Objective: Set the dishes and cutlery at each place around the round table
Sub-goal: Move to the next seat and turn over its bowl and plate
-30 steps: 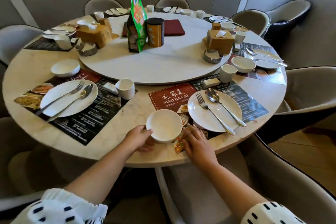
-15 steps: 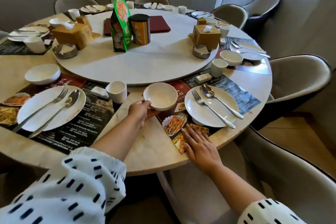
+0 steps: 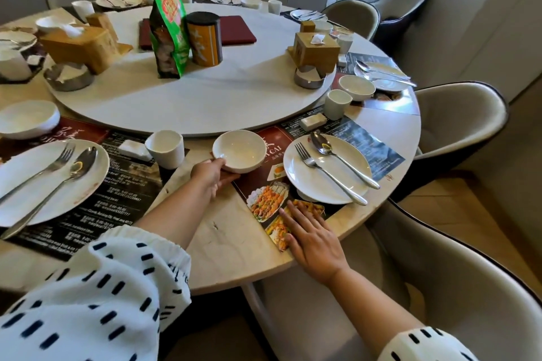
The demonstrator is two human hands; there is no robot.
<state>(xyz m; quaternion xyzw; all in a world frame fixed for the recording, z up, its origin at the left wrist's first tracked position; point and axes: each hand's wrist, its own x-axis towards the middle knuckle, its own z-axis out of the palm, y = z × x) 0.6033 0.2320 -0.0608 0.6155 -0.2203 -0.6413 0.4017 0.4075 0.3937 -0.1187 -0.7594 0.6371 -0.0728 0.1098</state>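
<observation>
White glazed porcelain catches the window light: the bowl is small, round and deep, smooth inside and empty. The person's left hand grips it at its near side, fingers curled beneath the wall and thumb up by the rim, at the far left corner of the placemat. From here I cannot tell whether its foot touches the mat or hangs just above it.

The right hand lies flat with straight, spread fingers on the mat's near edge and holds nothing. I judge it pins the slick printed sheet so that it does not slide on the polished stone table.

That corner looks like the bowl's proper spot. At the neighbouring place a matching bowl sits up and to the left of its plate, close to the white turntable.

Beside the held bowl a wide, shallow plate carries a steel fork and spoon, laid side by side on a slant. A plain white handleless cup stands beyond, near the turntable's edge.
</observation>
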